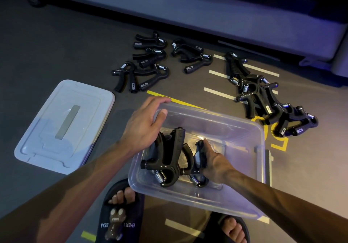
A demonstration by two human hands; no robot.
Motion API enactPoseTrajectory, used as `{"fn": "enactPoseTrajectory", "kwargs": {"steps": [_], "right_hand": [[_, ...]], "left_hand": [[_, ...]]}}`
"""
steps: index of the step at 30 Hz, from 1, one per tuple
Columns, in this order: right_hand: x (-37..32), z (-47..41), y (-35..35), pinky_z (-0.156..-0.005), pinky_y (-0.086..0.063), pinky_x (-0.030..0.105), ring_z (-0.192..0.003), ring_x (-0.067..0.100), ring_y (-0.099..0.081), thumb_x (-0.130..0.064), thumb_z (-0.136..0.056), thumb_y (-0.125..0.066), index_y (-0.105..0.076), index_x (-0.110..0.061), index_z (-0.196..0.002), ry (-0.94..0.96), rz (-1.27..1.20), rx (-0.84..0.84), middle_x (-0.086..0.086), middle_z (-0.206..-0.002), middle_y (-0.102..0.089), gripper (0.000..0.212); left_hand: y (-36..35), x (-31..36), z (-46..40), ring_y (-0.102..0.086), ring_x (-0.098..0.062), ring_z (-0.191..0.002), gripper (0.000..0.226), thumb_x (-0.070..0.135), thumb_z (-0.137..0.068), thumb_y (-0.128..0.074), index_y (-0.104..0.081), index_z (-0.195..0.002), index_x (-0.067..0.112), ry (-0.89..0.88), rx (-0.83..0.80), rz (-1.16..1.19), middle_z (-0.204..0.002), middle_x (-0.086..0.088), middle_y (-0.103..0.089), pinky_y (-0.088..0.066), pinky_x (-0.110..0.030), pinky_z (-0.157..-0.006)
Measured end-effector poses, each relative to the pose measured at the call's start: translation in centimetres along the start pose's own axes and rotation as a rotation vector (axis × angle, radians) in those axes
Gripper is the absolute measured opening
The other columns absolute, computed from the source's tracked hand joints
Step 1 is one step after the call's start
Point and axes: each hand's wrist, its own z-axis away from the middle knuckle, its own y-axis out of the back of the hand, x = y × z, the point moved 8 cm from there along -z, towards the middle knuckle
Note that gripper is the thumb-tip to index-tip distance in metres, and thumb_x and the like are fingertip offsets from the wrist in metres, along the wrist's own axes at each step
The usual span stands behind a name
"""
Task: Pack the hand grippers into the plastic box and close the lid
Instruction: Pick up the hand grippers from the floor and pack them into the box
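Note:
A clear plastic box (243,129) sits on the floor in front of my feet. My left hand (143,122) grips its far left corner rim. Inside the box my right hand (212,159) is closed on a black hand gripper (199,158), set beside other black grippers (167,159) lying at the box's left end. Several more hand grippers lie loose on the floor: one group (148,61) beyond the box and another pile (263,95) to the far right. The box's lid (64,126) lies flat on the floor to the left.
My two feet in black slippers (120,214) stand just below the box. Yellow and white tape marks (218,92) cross the dark floor. A grey raised platform edge (207,16) runs along the back.

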Motion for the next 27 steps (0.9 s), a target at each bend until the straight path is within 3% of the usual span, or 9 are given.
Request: {"fn": "enactPoseTrajectory", "kwargs": {"steps": [7, 11, 14, 16, 19, 21, 23, 25, 27], "right_hand": [[-0.2, 0.6, 0.3, -0.086, -0.050, 0.033, -0.104, 0.033, -0.062, -0.017, -0.083, -0.069, -0.004, -0.020, -0.158, -0.003, 0.012, -0.011, 0.016, -0.121, -0.064, 0.099], [-1.1, 1.4, 1.2, -0.084, -0.049, 0.035, -0.103, 0.032, -0.061, -0.029, -0.088, -0.065, -0.005, -0.028, -0.157, -0.017, 0.248, -0.029, 0.014, -0.127, -0.062, 0.091], [-2.2, 1.7, 2.7, -0.084, -0.052, 0.034, -0.106, 0.032, -0.063, -0.028, -0.091, -0.057, -0.034, -0.030, -0.145, 0.014, 0.362, -0.046, 0.009, -0.124, -0.065, 0.059], [-3.6, 2.1, 4.7, -0.072, -0.049, 0.025, -0.096, 0.031, -0.064, -0.021, -0.092, -0.054, -0.061, -0.025, -0.113, 0.082, 0.198, -0.095, 0.005, -0.106, -0.069, 0.022], [-5.9, 3.3, 9.1, -0.055, -0.051, 0.027, -0.071, 0.029, -0.065, -0.009, -0.097, -0.057, -0.066, -0.005, -0.094, 0.112, -0.357, -0.259, 0.017, -0.081, -0.069, 0.010], [-6.4, 2.6, 13.7, -0.052, -0.054, 0.030, -0.061, 0.026, -0.067, -0.017, -0.097, -0.062, -0.069, -0.006, -0.092, 0.181, -0.463, -0.130, 0.018, -0.078, -0.071, 0.014], [-5.3, 0.8, 18.0, -0.049, -0.052, 0.030, -0.055, 0.022, -0.064, -0.020, -0.095, -0.063, -0.069, -0.010, -0.087, 0.227, -0.441, 0.138, 0.014, -0.071, -0.070, 0.015], [-3.1, -1.8, 20.5, -0.052, -0.051, 0.033, -0.055, 0.020, -0.059, -0.017, -0.093, -0.063, -0.068, -0.013, -0.084, 0.215, -0.352, 0.364, 0.007, -0.067, -0.068, 0.011], [-0.3, -5.2, 21.4, -0.063, -0.048, 0.031, -0.063, 0.022, -0.057, -0.017, -0.089, -0.064, -0.067, -0.018, -0.085, 0.154, -0.149, 0.444, 0.004, -0.071, -0.065, 0.005]], "left_hand": [[0.0, 0.2, 0.0, -0.049, 0.001, -0.125, 0.033, 0.029, -0.107, -0.045, -0.052, -0.139, 0.032, -0.008, -0.003, 0.003, -0.137, 0.023, -0.048, -0.043, -0.035, -0.105], [0.1, 0.2, -0.1, -0.049, 0.000, -0.126, 0.032, 0.030, -0.107, -0.045, -0.052, -0.138, 0.033, -0.030, -0.017, -0.003, -0.135, 0.023, -0.049, -0.043, -0.039, -0.107], [0.3, 0.1, -0.6, -0.050, -0.005, -0.126, 0.032, 0.036, -0.105, -0.045, -0.053, -0.136, 0.034, -0.050, -0.027, -0.031, -0.132, 0.020, -0.053, -0.041, -0.045, -0.108], [0.3, 0.1, -1.0, -0.051, -0.008, -0.123, 0.033, 0.040, -0.104, -0.043, -0.054, -0.134, 0.035, -0.061, -0.038, -0.069, -0.130, 0.018, -0.055, -0.040, -0.048, -0.108], [-0.1, 0.4, -1.7, -0.051, -0.010, -0.120, 0.033, 0.044, -0.103, -0.040, -0.057, -0.131, 0.037, -0.077, -0.068, -0.109, -0.127, 0.020, -0.057, -0.040, -0.049, -0.106], [-0.4, 0.7, -2.4, -0.052, -0.011, -0.121, 0.034, 0.046, -0.103, -0.039, -0.060, -0.129, 0.037, -0.092, -0.092, -0.125, -0.125, 0.021, -0.059, -0.040, -0.051, -0.105], [-0.6, 1.0, -3.1, -0.053, -0.012, -0.119, 0.033, 0.044, -0.104, -0.040, -0.064, -0.125, 0.036, -0.116, -0.110, -0.129, -0.122, 0.021, -0.061, -0.041, -0.050, -0.104], [-0.8, 1.0, -3.9, -0.055, -0.012, -0.117, 0.031, 0.042, -0.104, -0.042, -0.068, -0.121, 0.035, -0.136, -0.126, -0.123, -0.119, 0.020, -0.063, -0.042, -0.046, -0.103], [-1.0, 1.0, -4.5, -0.056, -0.011, -0.116, 0.031, 0.040, -0.105, -0.043, -0.070, -0.118, 0.033, -0.150, -0.152, -0.120, -0.117, 0.019, -0.065, -0.043, -0.043, -0.103]]}}
